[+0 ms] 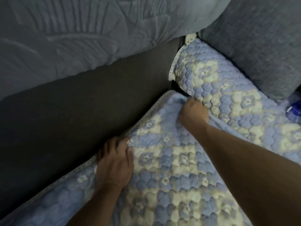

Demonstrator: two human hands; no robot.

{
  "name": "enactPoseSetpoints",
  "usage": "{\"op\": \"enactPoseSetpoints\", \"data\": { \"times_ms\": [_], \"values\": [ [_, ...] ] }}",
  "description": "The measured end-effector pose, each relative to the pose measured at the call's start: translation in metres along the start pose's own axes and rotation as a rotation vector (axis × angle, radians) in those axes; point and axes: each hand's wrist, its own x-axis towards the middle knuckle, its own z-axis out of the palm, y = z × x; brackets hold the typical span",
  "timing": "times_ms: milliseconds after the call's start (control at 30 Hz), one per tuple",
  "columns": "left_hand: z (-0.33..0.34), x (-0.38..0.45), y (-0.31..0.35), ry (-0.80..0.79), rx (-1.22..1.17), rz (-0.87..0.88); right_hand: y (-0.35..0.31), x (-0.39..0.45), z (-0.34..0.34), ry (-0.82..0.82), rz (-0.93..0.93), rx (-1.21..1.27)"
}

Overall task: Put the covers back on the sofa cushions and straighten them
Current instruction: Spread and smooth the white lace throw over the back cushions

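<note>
Near seat cushion: blue-and-cream quilted floral cover (171, 168) laid over it, back edge along dark grey sofa upholstery (81, 103). Right hand (193, 115) fisted, pinching bunched far corner of cover, just beside neighbouring quilted cushion (219, 82). Likely pulling corner square. Left hand (114, 162) on lace-trimmed back edge, fingers curled over it, thumb on top. Probably anchors edge while corner gets tensioned. Cover spans between both grips, mostly flat. Grey-blue embossed back cushion (73, 38) above, apart.

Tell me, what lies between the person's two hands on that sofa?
Only the quilted cover: its lace-trimmed edge runs from the left hand up to the right hand, with nothing on it, in the head view.
</note>
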Motion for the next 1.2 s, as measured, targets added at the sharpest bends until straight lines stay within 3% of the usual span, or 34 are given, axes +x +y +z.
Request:
{"op": "enactPoseSetpoints", "data": {
  "times_ms": [67, 133, 233, 333, 567, 667, 833, 933, 1033, 1200],
  "values": [
    [0.004, 0.001, -0.002, 0.048, -0.005, -0.054, -0.022, 0.014, -0.002, 0.187, -0.128, 0.166],
    [0.009, 0.004, -0.002, 0.096, 0.002, -0.078, -0.035, 0.013, 0.022, 0.084, -0.151, 0.177],
    [0.013, 0.005, -0.004, 0.11, 0.019, -0.06, -0.025, 0.007, 0.065, -0.103, 0.072, 0.157],
    [0.02, 0.012, -0.011, 0.111, 0.036, -0.031, -0.005, 0.003, 0.057, -0.211, 0.128, 0.126],
    [0.001, 0.023, -0.007, 0.012, 0.182, 0.114, 0.071, -0.085, 0.044, -0.51, -0.134, 0.188],
    [-0.011, 0.046, -0.013, -0.111, 0.398, 0.326, 0.107, -0.098, 0.044, -0.528, -0.062, 0.237],
    [-0.026, 0.041, 0.021, -0.19, 0.333, 0.139, 0.109, -0.088, 0.055, -0.449, 0.083, 0.249],
    [-0.067, -0.035, 0.015, -0.02, 0.278, 0.088, 0.1, -0.084, 0.052, -0.388, 0.12, 0.18],
    [-0.083, -0.114, -0.035, -0.143, 0.282, -0.201, 0.068, -0.11, 0.043, -0.401, 0.142, 0.163],
    [-0.079, -0.086, -0.07, -0.211, 0.317, -0.28, 0.04, -0.187, 0.053, -0.45, -0.124, 0.192]
  ]
}}
